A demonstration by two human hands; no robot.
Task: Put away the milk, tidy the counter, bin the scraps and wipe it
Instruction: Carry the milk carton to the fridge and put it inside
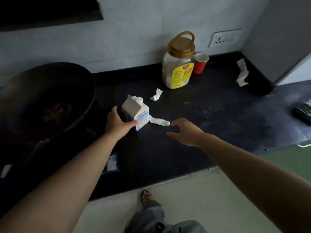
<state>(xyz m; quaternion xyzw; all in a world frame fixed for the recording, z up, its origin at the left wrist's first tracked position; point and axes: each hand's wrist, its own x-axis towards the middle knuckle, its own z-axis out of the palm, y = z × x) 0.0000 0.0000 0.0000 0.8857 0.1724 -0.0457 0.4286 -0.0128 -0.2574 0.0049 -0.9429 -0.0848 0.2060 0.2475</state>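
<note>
Nearest the camera, a sandalled foot (145,197) stood on the pale floor (202,199) below the edge of the black desk (168,148). On the desk, the left hand (117,123) reached to the milk carton (135,111), its grip spread open around the carton's near side, thumb touching the front lower corner and fingers at the far left edge, not yet clenched. The carton stood upright with its top flap torn open. The right hand (185,132) hovered just right of the carton, its grip released, fingers curled loosely with the tips just beside the end of a twisted paper scrap (159,121) that lay against the carton's right base. Left of the carton sat a large dark wok (47,101). Behind the carton lay a second crumpled scrap (156,95). Farther behind it, by the wall, stood a gold-lidded jar (179,64) touching a red cup (200,63). Far to the carton's right, a third scrap (242,73) lay near the grey appliance (282,39).
</note>
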